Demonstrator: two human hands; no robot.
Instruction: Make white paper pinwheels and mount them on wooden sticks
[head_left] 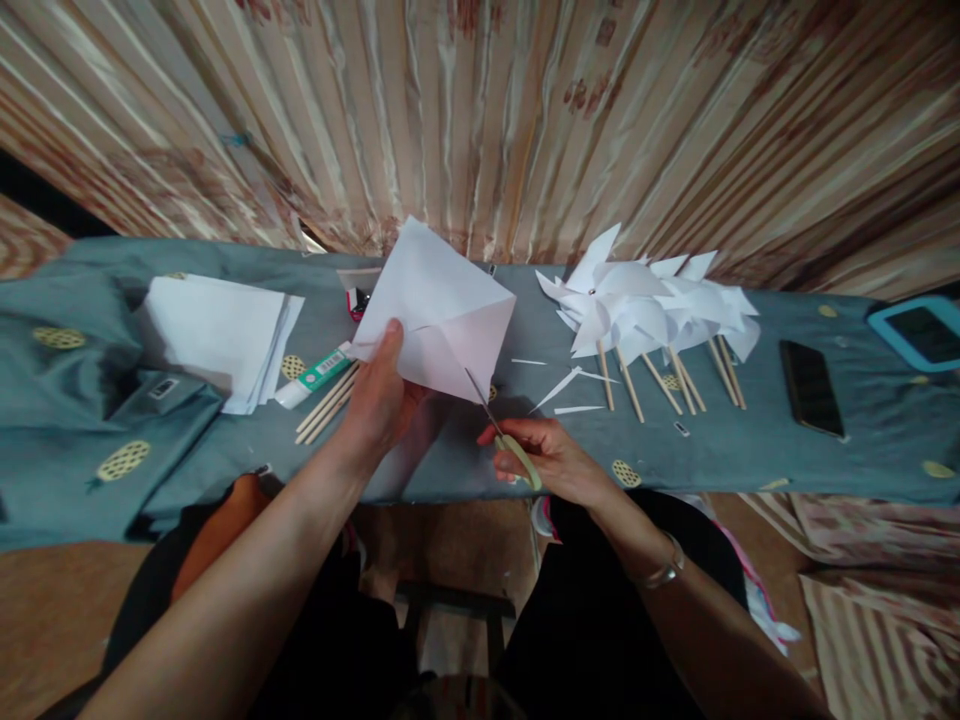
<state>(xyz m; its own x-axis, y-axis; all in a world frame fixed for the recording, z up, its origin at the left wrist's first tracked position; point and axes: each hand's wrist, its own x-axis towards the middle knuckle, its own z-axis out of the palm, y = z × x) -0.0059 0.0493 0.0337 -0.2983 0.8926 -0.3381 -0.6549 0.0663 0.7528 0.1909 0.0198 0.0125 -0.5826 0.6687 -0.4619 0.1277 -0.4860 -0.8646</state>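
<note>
My left hand (386,390) grips a square sheet of white paper (427,280) by its lower left part, thumb on top. The sheet is tilted above the table, with creases running across it and a slit near its middle. In my right hand (551,455) is a pair of scissors (521,460) with pale yellow-green handles. Their blades point up and left and reach the lower edge of the paper. Thin white paper strips (556,388) lie on the cloth just right of the sheet.
Paper pinwheels (634,300) on wooden sticks lie to the right, beyond them a black phone (811,388) and a blue-framed device (919,333). On the left are stacked white sheets (217,325), a glue tube (315,375), and wooden sticks (328,405). A pleated curtain (480,120) hangs behind the table.
</note>
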